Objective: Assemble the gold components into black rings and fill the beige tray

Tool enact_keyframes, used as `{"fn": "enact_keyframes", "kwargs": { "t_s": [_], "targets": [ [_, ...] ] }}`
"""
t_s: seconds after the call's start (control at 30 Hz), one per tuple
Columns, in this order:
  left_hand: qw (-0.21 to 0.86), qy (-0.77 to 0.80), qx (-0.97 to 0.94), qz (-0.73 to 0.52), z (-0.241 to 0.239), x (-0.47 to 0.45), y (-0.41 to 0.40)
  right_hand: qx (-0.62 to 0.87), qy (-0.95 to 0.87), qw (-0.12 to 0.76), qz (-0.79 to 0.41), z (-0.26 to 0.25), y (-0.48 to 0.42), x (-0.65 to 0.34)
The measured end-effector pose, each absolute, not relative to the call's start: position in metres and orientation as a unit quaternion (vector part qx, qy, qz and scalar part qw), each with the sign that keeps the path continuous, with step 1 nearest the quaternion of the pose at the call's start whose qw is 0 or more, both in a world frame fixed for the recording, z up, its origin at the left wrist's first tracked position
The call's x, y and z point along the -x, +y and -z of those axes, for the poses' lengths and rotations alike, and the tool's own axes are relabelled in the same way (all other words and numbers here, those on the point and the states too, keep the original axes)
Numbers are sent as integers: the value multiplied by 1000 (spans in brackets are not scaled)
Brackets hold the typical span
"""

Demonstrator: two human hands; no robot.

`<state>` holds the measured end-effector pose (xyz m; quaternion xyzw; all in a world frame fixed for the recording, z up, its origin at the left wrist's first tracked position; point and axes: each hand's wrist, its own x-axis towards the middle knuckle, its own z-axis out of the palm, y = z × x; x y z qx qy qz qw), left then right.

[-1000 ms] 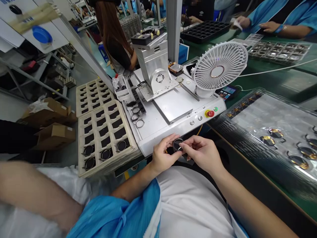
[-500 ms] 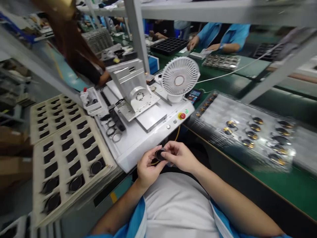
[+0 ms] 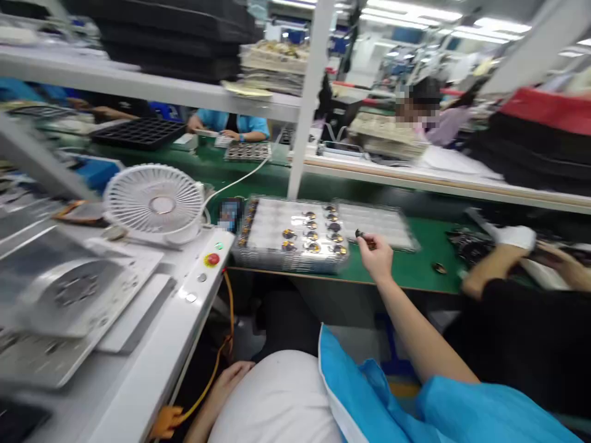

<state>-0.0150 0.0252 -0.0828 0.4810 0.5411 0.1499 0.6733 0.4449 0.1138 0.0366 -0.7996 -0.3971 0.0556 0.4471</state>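
Note:
My right hand (image 3: pixel 377 257) is stretched out to the right, above the green bench near the clear plastic tray. Its fingers pinch a small dark round part (image 3: pixel 359 234), mostly covered by the fingers and blurred. Several similar round parts with shiny gold undersides, such as a dark disc (image 3: pixel 333 227), lie on the tray stack (image 3: pixel 272 252) to the left of this hand. My left hand (image 3: pixel 234 373) rests low beside my waist, fingers loosely extended and partly hidden by my shirt; nothing shows in it.
On the left a white machine (image 3: pixel 184 307) carries a red button, a metal fixture and a white fan (image 3: pixel 154 200). Another tray (image 3: pixel 383 224) lies behind my right hand. At right, a co-worker's gloved hand (image 3: pixel 514 237) is beside dark parts. A shelf post (image 3: pixel 310 104) rises behind the trays.
My view has swung right. Both hands were together at a dark disc before my waist; the right has moved out right with a dark round part, while the left has let go and dropped.

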Motion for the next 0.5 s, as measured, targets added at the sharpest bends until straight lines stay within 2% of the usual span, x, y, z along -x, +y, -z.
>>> {"fn": "enact_keyframes", "kwargs": {
  "t_s": [0.23,0.4,0.5],
  "targets": [
    [644,543,-524,-126,132,-2,43,918,-299,259,-5,12,62,-521],
    [601,569,-553,-95,158,4,62,946,-244,211,31,43,66,-517],
    [557,550,-622,-22,165,3,71,948,-241,205,37,58,75,-502]
  ]
}}
